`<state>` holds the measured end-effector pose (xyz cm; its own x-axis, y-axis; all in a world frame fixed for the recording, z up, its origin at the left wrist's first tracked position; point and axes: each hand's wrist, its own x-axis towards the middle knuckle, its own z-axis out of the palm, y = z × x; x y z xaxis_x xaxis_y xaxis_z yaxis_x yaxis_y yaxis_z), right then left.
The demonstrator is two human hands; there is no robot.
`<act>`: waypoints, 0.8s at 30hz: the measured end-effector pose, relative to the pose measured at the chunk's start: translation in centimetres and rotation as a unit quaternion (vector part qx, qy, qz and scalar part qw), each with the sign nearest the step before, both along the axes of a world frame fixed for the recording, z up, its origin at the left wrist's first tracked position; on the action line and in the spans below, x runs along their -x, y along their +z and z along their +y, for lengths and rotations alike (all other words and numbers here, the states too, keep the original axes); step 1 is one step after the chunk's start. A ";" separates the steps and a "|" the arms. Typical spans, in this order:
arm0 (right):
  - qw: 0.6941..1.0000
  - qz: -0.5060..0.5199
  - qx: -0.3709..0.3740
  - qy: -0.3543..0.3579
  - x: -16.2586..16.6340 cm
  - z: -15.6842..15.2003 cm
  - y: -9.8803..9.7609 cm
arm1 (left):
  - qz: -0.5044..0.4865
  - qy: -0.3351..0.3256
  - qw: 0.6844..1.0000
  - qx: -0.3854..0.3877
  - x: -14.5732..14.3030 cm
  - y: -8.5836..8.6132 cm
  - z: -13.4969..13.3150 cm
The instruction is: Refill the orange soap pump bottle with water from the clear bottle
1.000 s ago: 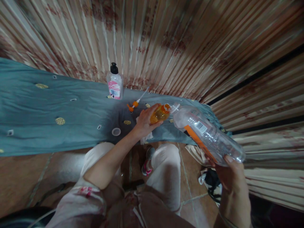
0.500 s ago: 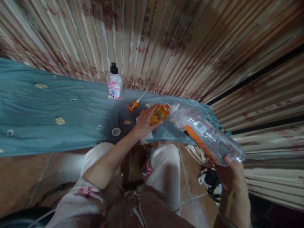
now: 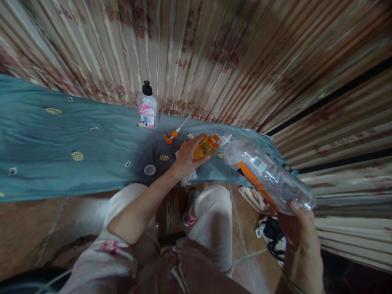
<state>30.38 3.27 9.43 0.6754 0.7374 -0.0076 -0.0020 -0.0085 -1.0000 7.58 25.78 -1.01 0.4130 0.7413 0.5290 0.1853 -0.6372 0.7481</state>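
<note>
Left hand (image 3: 186,159) wraps rounded amber plastic bottle (image 3: 203,149); right hand (image 3: 296,223) clasps tall clear plastic bottle (image 3: 267,170) near base: likely light, flexible; hold mid-body.

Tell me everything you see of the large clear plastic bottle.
The large clear plastic bottle carries an orange label strip and a white barcode patch. It is held aslant, neck at or against the mouth of the small transparent orange bottle. The right hand grips its base end. How much it holds is unclear.
</note>
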 end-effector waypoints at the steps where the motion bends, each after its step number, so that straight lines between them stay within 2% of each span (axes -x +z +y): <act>1: 1.000 0.001 0.005 0.005 -0.1 0.0 0.0 | 0.000 0.001 1.000 -0.002 0.0 -0.1 0.0; 14: 1.000 0.005 -0.023 -0.001 0.4 0.0 0.0 | 0.003 0.001 1.000 -0.011 -0.1 -0.2 0.1; 24: 1.000 0.004 -0.011 -0.001 0.2 0.0 0.0 | 0.003 -0.002 1.000 0.000 0.0 -0.1 0.0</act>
